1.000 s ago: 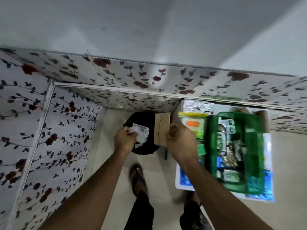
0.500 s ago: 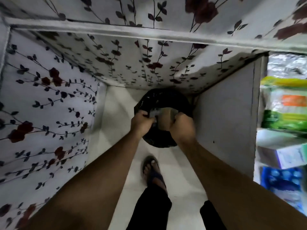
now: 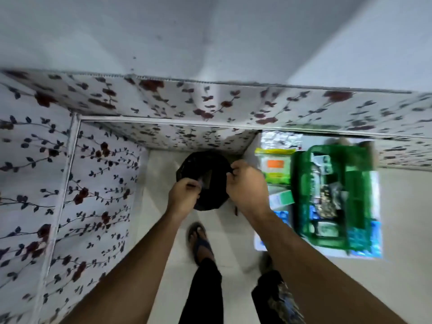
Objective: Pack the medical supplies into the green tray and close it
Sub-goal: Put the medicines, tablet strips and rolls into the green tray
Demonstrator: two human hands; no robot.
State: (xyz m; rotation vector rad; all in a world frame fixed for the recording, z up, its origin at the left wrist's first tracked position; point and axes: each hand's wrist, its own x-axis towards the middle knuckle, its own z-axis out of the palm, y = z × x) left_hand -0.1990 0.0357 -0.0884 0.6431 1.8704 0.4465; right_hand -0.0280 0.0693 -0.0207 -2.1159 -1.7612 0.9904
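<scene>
No writing on the packets can be read through the blur. The green tray (image 3: 333,197) sits open on a white surface to the right, filled with medical supplies (image 3: 327,202), with a green-and-yellow packet (image 3: 275,167) just beside its left wall. A black bin bag (image 3: 205,181) stands on the floor between floral-patterned panels (image 3: 93,183). The left hand (image 3: 183,195) and right hand (image 3: 245,183) both pinch the bag's rim, fingers closed on it, well left of the tray.
</scene>
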